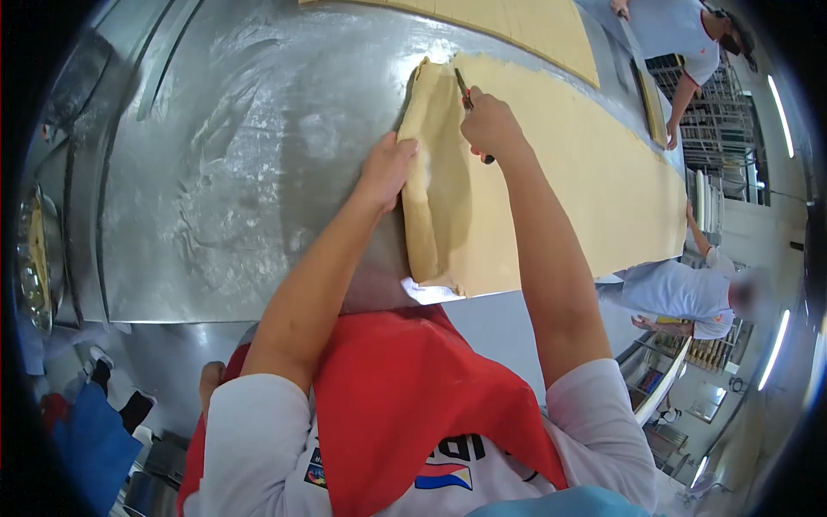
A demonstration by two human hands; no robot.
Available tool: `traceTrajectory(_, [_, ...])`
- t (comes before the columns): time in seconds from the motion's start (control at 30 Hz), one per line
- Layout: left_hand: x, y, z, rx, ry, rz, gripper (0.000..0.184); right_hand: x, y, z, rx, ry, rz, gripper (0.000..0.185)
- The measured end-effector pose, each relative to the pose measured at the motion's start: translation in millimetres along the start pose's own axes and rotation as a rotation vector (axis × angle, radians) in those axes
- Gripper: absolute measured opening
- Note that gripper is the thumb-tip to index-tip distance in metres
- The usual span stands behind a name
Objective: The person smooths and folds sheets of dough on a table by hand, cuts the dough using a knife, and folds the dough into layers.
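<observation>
Metal bowl (59,258) at far left; racks (711,122) and lights (780,116) at right.

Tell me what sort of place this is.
Probably a commercial bakery kitchen: a floured stainless-steel worktable, a broad pale-yellow dough sheet partly rolled at one edge, and tall metal racks behind.

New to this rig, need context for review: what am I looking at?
No machine here: these are a person's bare hands, seen by one camera worn on the head, looking forward and down. A broad, pale yellow, dough-like sheet lies on a shiny metal table, its left edge folded over. The left hand grips that fold; the right hand holds a slim tool with a red-and-black handle. Another pale sheet lies beyond, and co-workers stand toward the right.
</observation>
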State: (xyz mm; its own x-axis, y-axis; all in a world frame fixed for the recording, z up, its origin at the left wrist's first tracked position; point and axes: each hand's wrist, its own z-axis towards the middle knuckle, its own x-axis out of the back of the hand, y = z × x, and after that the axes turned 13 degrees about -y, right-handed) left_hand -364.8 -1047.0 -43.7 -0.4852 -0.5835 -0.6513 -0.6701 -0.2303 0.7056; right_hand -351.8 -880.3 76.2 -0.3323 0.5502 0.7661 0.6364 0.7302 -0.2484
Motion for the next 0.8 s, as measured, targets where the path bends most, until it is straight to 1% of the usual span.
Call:
traceTrajectory(0.1, [2.1,-2.7,3.0,0.002,-0.001,0.023,0.027,-12.7,2.2,-18.5,-0.021,0.014,-0.008,0.034])
traceTrajectory(0.17, [0.7,-5.0,3.0,-0.070,-0.030,-0.059,0.026,-23.6,6.9,-27.5,-0.048,0.015,-0.051,0.032])
traceTrajectory(0.2, [-2.1,-0.1,0.3,-0.060,-0.030,-0.063,0.026,-30.0,11.0,-31.3,-0.057,0.009,-0.050,0.032])
traceTrajectory(0.27, [-6.9,6.7,-4.4,-0.003,0.026,-0.031,0.026,-43.1,18.3,-43.3,-0.068,0.055,-0.082,0.055])
traceTrajectory(0.3, [-6.9,5.3,-3.4,0.009,0.026,-0.035,0.026,-48.4,20.9,-51.5,-0.078,0.047,-0.080,0.055])
traceTrajectory(0.37, [-5.1,3.8,-0.2,0.001,0.057,-0.014,0.026,-58.5,24.7,-69.8,-0.058,0.075,-0.075,0.064])
traceTrajectory(0.4, [-4.8,3.5,0.1,0.009,0.055,-0.013,0.026,-65.5,29.9,-75.9,-0.065,0.072,-0.070,0.064])
traceTrajectory(0.47, [-4.3,2.6,0.0,-0.028,0.035,-0.037,0.026,-79.8,40.6,-88.1,-0.030,0.130,-0.167,0.060])
traceTrajectory(0.6, [-3.3,2.5,-0.4,-0.042,0.021,0.000,0.025,-93.1,44.1,-121.4,-0.020,0.110,-0.081,0.060])
traceTrajectory(0.67, [-4.1,2.2,-0.5,-0.069,0.052,0.035,0.026,-96.8,41.3,-141.5,-0.089,0.009,-0.059,0.059])
traceTrajectory(0.7, [-3.8,2.1,-1.3,-0.063,0.053,0.047,0.026,-105.1,45.6,-149.6,-0.087,0.007,-0.045,0.059])
traceTrajectory(0.77, [-3.8,0.8,0.6,-0.053,0.090,-0.044,0.026,-120.3,56.0,-165.7,-0.027,0.076,-0.045,0.058])
traceTrajectory(0.8, [-3.0,-1.3,1.8,-0.047,0.082,-0.032,0.026,-127.0,59.0,-175.8,-0.033,0.081,-0.032,0.058])
